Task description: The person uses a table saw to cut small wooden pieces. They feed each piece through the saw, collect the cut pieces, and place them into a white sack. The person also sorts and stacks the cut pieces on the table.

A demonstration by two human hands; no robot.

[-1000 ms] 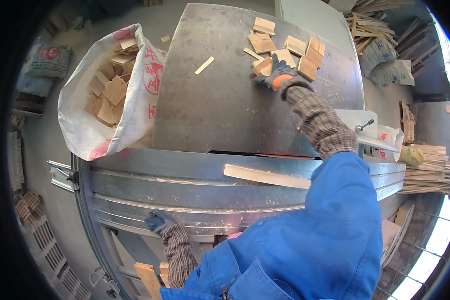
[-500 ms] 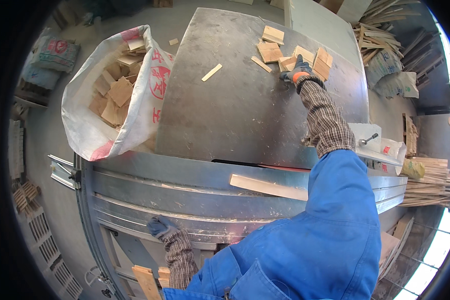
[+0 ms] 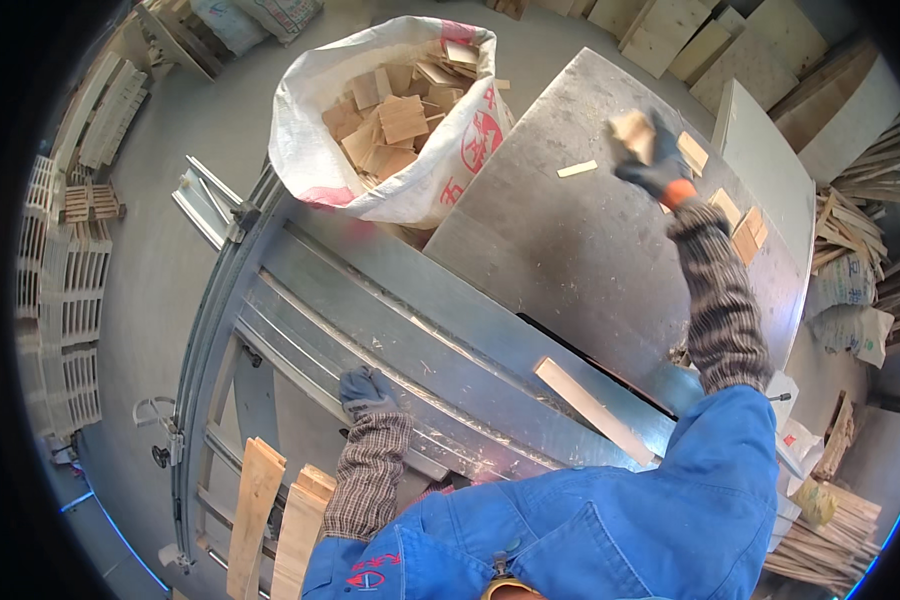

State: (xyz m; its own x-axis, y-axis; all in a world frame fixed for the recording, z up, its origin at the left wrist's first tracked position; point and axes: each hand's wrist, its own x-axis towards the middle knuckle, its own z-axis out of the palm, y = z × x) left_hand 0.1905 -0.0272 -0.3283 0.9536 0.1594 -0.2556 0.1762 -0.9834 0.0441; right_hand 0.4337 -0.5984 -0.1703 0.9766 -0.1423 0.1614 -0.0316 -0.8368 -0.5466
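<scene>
In its dark glove with an orange cuff, my right hand [image 3: 660, 168] is closed on a small wood block [image 3: 632, 135] over the grey metal saw table [image 3: 570, 260]; motion blurs both. Other blocks lie beside it, among them a pale block [image 3: 692, 154] and a brown block [image 3: 749, 236]. A thin wood strip [image 3: 577, 169] lies to the left of that hand. My gloved left hand [image 3: 367, 390] rests at the near edge of the metal sliding table [image 3: 440, 360], its fingers curled over the edge. A longer wood strip [image 3: 592, 410] lies by the dark slot.
A white woven sack [image 3: 300, 130] full of wood offcuts stands against the saw table's left side. Two upright boards [image 3: 255, 510] are near my left forearm. Stacked pallets [image 3: 90, 290] stand at far left; wood strips [image 3: 850, 235] are piled at right.
My right hand has lifted a wood block from the group and carries it leftward toward the sack. The view has turned and shifted. My left hand stays at the sliding table's edge.
</scene>
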